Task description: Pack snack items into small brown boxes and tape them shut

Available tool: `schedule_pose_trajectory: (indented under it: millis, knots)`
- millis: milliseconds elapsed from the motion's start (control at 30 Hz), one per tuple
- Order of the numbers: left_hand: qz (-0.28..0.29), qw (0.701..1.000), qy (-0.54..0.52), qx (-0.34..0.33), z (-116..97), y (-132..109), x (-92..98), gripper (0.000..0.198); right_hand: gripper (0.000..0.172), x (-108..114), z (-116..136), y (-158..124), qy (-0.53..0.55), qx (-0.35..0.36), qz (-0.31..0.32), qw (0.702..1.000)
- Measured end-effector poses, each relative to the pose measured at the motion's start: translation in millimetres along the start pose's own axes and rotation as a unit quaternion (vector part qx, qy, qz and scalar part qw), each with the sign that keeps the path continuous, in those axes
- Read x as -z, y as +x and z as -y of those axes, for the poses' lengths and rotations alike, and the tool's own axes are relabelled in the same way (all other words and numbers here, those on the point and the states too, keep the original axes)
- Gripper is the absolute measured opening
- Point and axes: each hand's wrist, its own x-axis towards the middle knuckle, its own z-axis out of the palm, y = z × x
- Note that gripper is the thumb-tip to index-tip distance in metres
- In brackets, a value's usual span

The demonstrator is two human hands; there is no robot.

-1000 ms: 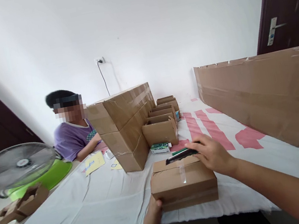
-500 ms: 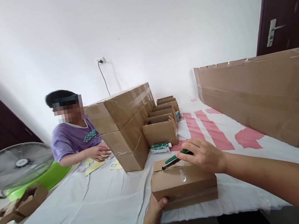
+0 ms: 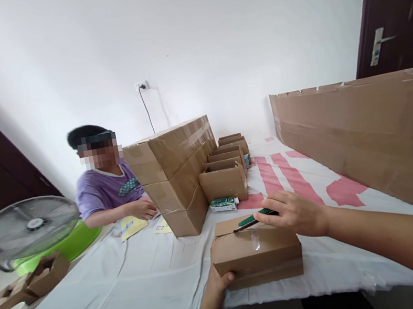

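Observation:
A closed cardboard box (image 3: 257,262) lies on the cloth near the table's front edge, a strip of clear tape on its top. My left hand (image 3: 218,283) grips its left end, thumb on the front face and the other fingers partly hidden behind the box. In my right hand (image 3: 286,212) is a green-handled utility knife (image 3: 247,221). Its tip points left and rests at the seam between the top flaps. Just behind the box lies a small green and white carton (image 3: 223,204).
Stacked cardboard boxes (image 3: 179,180) form a wall left of centre, with several open boxes (image 3: 223,183) beside it. A long cardboard panel (image 3: 358,133) stands at right. Across the table sits a person (image 3: 105,193) by yellow papers (image 3: 133,226). A fan (image 3: 33,225) is at left.
My right hand has drawn the knife a little to the right along the box's top seam. My left hand keeps its hold. The whole view has shifted slightly.

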Motion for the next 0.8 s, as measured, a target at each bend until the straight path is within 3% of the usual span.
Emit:
schedule_pose_trajectory:
  millis: [233, 433, 700, 800]
  knots:
    - [0.017, 1.000, 0.000, -0.010, -2, 0, -0.6, 0.104, 0.039, 8, -1, -7, 0.048, -0.011, 0.001, 0.999]
    - [0.005, 1.000, -0.010, -0.024, -4, 0, -2.8, 0.105, 0.046, 17, -9, -30, 0.029, -0.026, 0.034, 0.999]
    - [0.053, 0.998, -0.006, -0.028, -1, 3, 4.9, 0.107, 0.047, 29, -11, -59, -0.007, -0.044, 0.027, 0.999]
    - [0.044, 0.999, 0.004, -0.025, -1, 3, 5.0, 0.105, 0.045, 27, -7, -61, -0.020, -0.072, -0.003, 0.997]
